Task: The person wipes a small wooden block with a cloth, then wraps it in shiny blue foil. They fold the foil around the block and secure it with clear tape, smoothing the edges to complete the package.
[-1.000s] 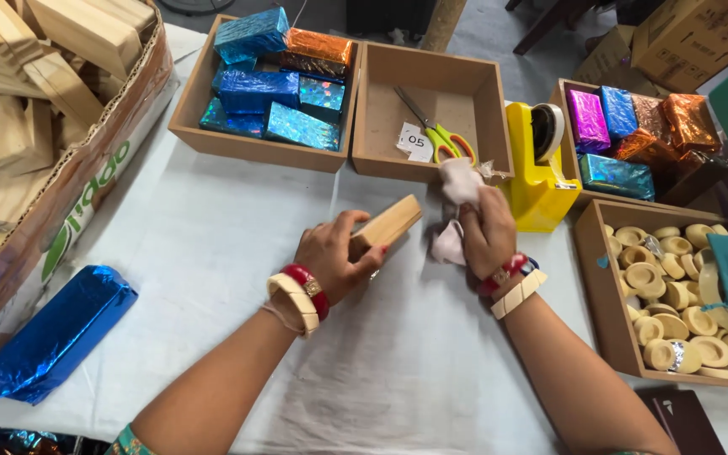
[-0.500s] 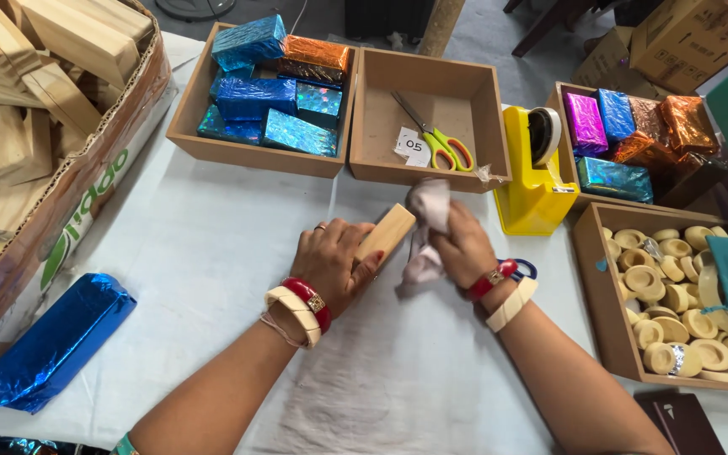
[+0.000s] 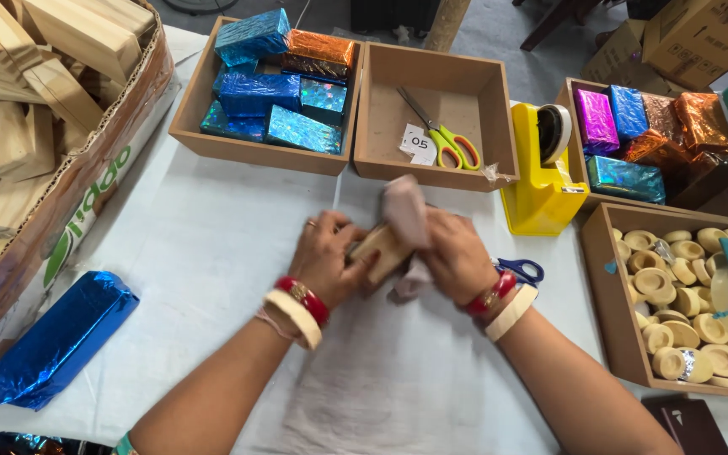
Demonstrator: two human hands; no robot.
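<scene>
Wooden block (image 3: 378, 246) gripped in the left hand (image 3: 328, 263), right hand (image 3: 457, 257) pressing a pale cloth (image 3: 406, 215) over it.

It sits mid-table, bare of foil; wrapped blocks (image 3: 275, 80) fill the tray behind, unwrapped wood (image 3: 35, 84) waits in the carton at left.

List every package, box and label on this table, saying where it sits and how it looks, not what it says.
Paper tag: small, white, in the middle tray beside the scissors.
Blue foil packages: shiny blocks, far left tray.
Mixed foil packages: purple, blue, copper, far right tray.
Blue foil roll: long, near left edge.
Cardboard box: brown, green print, left, holding wooden blocks.
</scene>
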